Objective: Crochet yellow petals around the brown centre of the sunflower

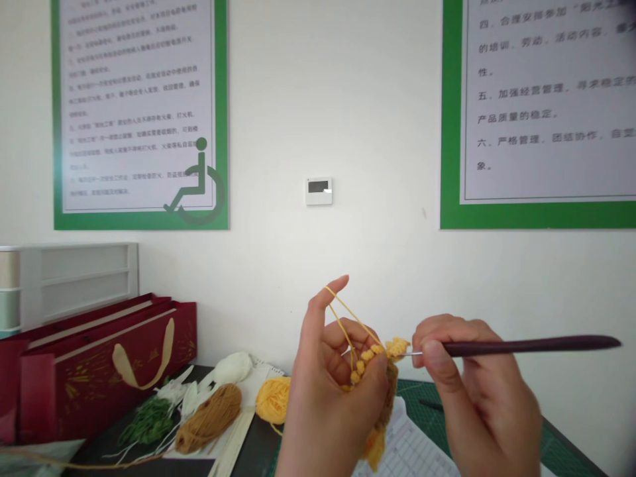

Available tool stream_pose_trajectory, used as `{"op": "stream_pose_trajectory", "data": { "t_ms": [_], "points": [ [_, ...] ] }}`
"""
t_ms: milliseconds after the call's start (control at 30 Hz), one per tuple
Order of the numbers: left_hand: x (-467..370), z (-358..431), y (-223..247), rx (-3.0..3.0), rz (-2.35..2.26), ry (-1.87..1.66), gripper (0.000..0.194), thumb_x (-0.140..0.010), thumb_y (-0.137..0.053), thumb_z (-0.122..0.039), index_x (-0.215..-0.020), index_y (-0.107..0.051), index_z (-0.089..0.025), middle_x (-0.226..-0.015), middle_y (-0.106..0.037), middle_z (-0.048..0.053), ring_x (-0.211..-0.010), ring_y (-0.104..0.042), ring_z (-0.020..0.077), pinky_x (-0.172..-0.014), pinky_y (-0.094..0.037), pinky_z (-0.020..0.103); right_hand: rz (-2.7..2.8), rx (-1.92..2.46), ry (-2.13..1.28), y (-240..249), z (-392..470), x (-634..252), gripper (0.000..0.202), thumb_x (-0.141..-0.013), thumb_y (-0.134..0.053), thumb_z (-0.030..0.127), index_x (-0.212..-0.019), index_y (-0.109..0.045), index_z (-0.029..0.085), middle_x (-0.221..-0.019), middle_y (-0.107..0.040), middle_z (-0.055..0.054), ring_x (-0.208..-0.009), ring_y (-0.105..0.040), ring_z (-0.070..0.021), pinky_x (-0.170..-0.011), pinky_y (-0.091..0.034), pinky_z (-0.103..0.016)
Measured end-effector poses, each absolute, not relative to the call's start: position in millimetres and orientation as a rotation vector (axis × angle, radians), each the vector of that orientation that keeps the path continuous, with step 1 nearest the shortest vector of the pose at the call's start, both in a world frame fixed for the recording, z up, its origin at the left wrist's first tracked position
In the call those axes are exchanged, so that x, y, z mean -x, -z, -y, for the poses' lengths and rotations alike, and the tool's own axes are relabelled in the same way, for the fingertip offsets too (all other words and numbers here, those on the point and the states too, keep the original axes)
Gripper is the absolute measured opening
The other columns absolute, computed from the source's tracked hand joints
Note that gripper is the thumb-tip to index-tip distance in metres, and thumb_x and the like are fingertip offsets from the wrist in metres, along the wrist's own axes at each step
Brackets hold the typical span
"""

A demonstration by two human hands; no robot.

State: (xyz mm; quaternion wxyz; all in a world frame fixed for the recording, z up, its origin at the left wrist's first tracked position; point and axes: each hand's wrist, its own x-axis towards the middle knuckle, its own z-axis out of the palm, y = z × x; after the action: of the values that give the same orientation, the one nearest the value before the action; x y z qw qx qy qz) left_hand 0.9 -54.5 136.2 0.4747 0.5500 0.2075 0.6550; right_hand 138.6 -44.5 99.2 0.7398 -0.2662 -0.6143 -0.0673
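Note:
My left hand [338, 391] pinches a yellow and brown crochet piece [396, 348] between thumb and fingers. Its index finger points up with a strand of yellow yarn [348, 306] looped over it. In my right hand [472, 391] is a crochet hook [531, 346] with a long dark handle, gripped near its metal end. The thin metal shaft meets the yellow stitches, but the hook's tip is hidden in them. Part of the piece hangs below my left thumb, with a yellow bit at the bottom. Behind my left hand sits a yellow yarn ball [273, 399].
Brown yarn [209, 419], green yarn [148, 421] and white yarn [232, 368] lie on the left of the table. Dark red gift bags [119, 371] stand behind them, near a white drawer unit [89, 275]. A printed sheet [410, 444] rests on a green cutting mat [561, 450].

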Motion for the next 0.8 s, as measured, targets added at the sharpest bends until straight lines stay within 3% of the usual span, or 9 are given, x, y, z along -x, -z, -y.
{"op": "stream_pose_trajectory", "data": {
  "t_ms": [167,333,467,633,800],
  "points": [
    [6,48,-134,-1.383,-0.481,-1.523,0.078,-0.079,-0.084,-0.018,-0.146,-0.047,-0.03,-0.079,-0.064,-0.002,-0.062,-0.051,0.0124,-0.058,-0.039,0.024,1.319,0.585,-0.051,-105,46,-140,0.012,-0.102,-0.059,0.029,-0.091,-0.062,0.025,-0.079,-0.062,0.0,-0.072,-0.058,-0.0151,-0.063,-0.046,-0.028],
    [11,51,-138,-1.256,-0.364,-1.373,0.079,-0.076,-0.088,-0.017,-0.145,-0.052,-0.029,-0.082,-0.064,-0.001,-0.069,-0.056,0.0135,-0.065,-0.042,0.027,1.266,0.365,-0.644,-109,36,-142,0.027,-0.1,-0.061,0.036,-0.077,-0.055,0.023,-0.073,-0.054,0.0,-0.068,-0.052,-0.0153,-0.062,-0.046,-0.027],
    [12,49,-138,-1.186,-0.257,-1.277,0.071,-0.078,-0.087,-0.015,-0.141,-0.057,-0.026,-0.087,-0.069,0.002,-0.079,-0.061,0.0159,-0.073,-0.045,0.029,1.245,0.149,-1.003,-103,27,-138,0.022,-0.096,-0.064,0.04,-0.082,-0.053,0.025,-0.08,-0.053,0.0,-0.069,-0.053,-0.0165,-0.061,-0.05,-0.03],
    [15,44,-137,-1.183,-0.228,-1.285,0.079,-0.076,-0.088,-0.011,-0.145,-0.054,-0.026,-0.086,-0.069,0.003,-0.08,-0.062,0.0163,-0.075,-0.046,0.029,1.261,0.086,-0.908,-95,19,-127,0.014,-0.091,-0.073,0.035,-0.091,-0.061,0.03,-0.096,-0.059,0.0,-0.081,-0.063,-0.0168,-0.068,-0.056,-0.03],
    [18,44,-138,-1.113,-0.185,-1.219,0.096,-0.077,-0.085,-0.004,-0.157,-0.038,-0.031,-0.087,-0.069,0.002,-0.081,-0.062,0.0145,-0.08,-0.047,0.029,1.422,0.111,-0.372,-98,18,-138,0.007,-0.093,-0.072,0.022,-0.095,-0.069,0.028,-0.103,-0.068,-0.003,-0.093,-0.067,-0.0187,-0.075,-0.06,-0.032]
  ]
}}
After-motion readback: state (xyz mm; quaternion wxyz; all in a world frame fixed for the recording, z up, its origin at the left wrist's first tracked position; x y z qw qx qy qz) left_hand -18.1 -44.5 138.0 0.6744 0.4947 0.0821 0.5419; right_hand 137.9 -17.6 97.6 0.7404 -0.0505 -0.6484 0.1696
